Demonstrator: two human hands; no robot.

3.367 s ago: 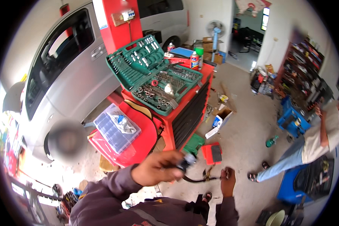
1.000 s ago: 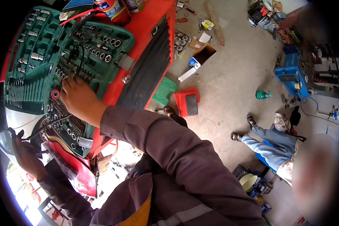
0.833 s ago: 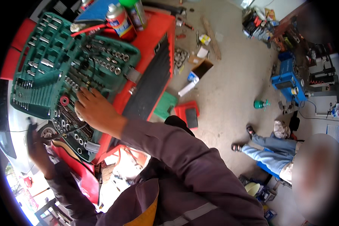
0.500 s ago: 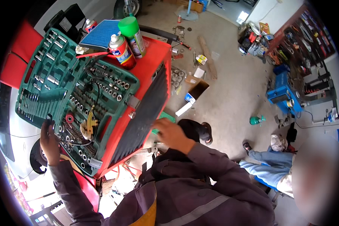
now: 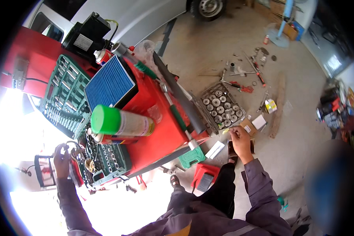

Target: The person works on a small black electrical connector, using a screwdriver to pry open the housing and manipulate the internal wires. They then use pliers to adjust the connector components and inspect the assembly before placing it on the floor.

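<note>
1. The green tool kit (image 5: 125,159) sits open on the red surface (image 5: 167,129), just right of the left hand (image 5: 61,163).
2. The left hand has bent fingers; I can't tell if it grips something.
3. A can (image 5: 126,122) with a green cap is near the kit. Its print is too blurry to read.
4. Past it is a blue filter (image 5: 110,82).
5. A black box (image 5: 98,26) has a white label (image 5: 83,42), too small to read.
6. The right hand (image 5: 241,142) is well apart from the kit, near round metal parts (image 5: 216,102). Its fingers bend; I can't tell if it holds anything.
</note>
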